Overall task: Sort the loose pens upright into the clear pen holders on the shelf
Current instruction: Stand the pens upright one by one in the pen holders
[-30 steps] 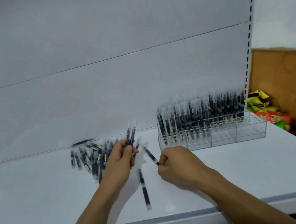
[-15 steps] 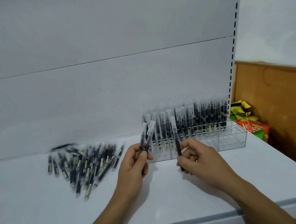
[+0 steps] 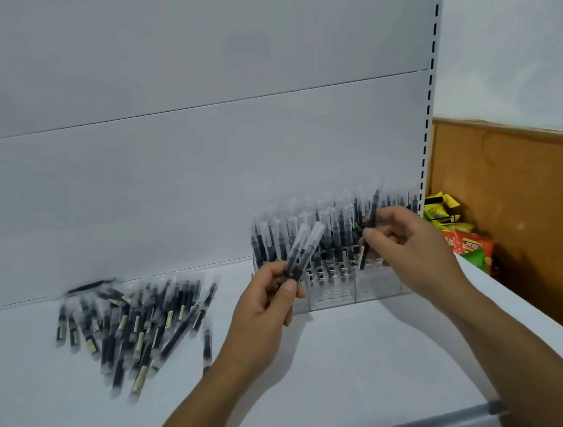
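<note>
A pile of loose black pens [image 3: 136,327] with clear caps lies on the white shelf [image 3: 357,371] at the left. Clear pen holders [image 3: 335,290] stand at the back right, with several pens upright in them. My left hand [image 3: 264,304] grips two pens [image 3: 302,252], caps tilted up and to the right, just in front of the holders' left end. My right hand [image 3: 411,252] pinches a single pen [image 3: 369,229], nearly upright, over the holders' right part.
One stray pen [image 3: 206,349] lies beside the pile, near my left forearm. Colourful snack packets [image 3: 461,234] sit past the shelf's right end against a brown wooden panel [image 3: 528,217]. A slotted upright [image 3: 431,71] bounds the white back wall.
My right hand has carried its pen up and to the right, from in front of the holders to above them. My left hand keeps its two pens, slightly raised.
</note>
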A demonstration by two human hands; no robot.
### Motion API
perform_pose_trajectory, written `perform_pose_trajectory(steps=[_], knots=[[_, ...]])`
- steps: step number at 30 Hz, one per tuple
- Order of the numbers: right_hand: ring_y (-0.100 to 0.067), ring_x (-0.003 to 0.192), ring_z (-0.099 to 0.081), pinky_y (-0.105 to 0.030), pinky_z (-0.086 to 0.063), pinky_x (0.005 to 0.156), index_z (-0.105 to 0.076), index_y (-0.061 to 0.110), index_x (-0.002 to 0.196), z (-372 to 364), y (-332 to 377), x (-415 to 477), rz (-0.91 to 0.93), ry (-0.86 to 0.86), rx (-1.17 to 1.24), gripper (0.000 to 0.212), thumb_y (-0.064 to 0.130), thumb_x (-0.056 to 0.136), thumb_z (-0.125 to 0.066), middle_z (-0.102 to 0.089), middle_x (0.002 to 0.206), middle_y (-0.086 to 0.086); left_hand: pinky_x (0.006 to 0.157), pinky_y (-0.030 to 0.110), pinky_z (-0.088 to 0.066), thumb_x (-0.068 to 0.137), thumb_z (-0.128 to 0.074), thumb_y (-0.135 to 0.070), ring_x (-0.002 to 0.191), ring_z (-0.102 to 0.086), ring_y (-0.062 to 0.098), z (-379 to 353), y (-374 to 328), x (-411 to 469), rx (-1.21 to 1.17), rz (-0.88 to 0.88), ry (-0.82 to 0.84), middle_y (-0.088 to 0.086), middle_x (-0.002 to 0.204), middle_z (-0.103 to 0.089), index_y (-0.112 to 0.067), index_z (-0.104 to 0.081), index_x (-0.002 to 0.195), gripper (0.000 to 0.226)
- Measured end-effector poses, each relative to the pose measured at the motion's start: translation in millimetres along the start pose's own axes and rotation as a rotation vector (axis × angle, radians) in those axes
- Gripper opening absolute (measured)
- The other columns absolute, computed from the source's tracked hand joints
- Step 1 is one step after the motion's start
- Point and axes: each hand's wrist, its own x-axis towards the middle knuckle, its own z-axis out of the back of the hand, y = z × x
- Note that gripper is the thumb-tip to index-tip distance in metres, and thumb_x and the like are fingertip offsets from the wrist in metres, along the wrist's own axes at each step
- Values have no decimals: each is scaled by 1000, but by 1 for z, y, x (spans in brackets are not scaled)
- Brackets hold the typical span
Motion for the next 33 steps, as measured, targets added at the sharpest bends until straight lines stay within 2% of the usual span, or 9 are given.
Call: perform_pose_trajectory(steps=[3,5,10,12,18,24,29,33], knots=[[-22,83,-70,-48,-57,79,-62,30,88,8,-7,14,7,-76,-19,5,27,91,-65,-71,85,-2,54,13,-37,99,-45,-7,56,-45,7,-21,-2,4,-76,25,25,-4,79,-63,-16,-58,106,18],[-22,84,-69,-50,-57,78,-65,26,90,12,-10,22,17,-99,-57,5,31,90,-66,-70,84,1,52,14,-37,99,-45,-6,55,-44,7,-35,-3,8,-149,56,22,-4,77,-63,-12,-58,108,17],[-20,83,-67,-43,-56,76,-66,22,93,15,-16,35,56,-113,-186,7,29,90,-66,-68,82,2,49,16,-35,98,-44,-1,51,-41,8,-64,-3,17,-293,88,-19,0,73,-62,-8,-57,105,16],[-18,82,-67,-40,-56,76,-65,23,91,11,-17,38,59,-82,-236,5,28,90,-67,-68,81,5,49,16,-35,97,-45,0,50,-41,8,-68,-2,20,-334,89,-49,1,73,-62,-7,-57,103,15],[-14,80,-67,-43,-57,77,-68,22,95,4,-16,44,60,-17,-274,8,29,90,-67,-68,82,8,49,15,-36,97,-46,-2,51,-43,8,-68,-2,28,-344,55,-44,0,72,-63,-11,-59,102,16],[-12,76,-64,-38,-56,74,-68,22,94,7,-15,48,64,-11,-355,11,32,89,-68,-68,80,9,49,16,-36,96,-46,1,51,-40,9,-74,9,27,-397,7,-19,3,72,-61,-3,-58,104,16],[-13,77,-62,-36,-54,72,-68,24,83,7,-20,47,-17,223,-558,12,36,87,-68,-66,78,7,48,16,-35,96,-46,0,50,-39,9,-73,22,30,-457,41,-16,3,71,-62,-7,-61,102,17],[-13,78,-61,-34,-51,69,-71,22,82,1,-24,43,8,204,-581,16,38,86,-69,-66,81,7,48,15,-36,96,-46,1,48,-38,10,-74,23,30,-475,50,-10,3,69,-62,-6,-61,102,18]])
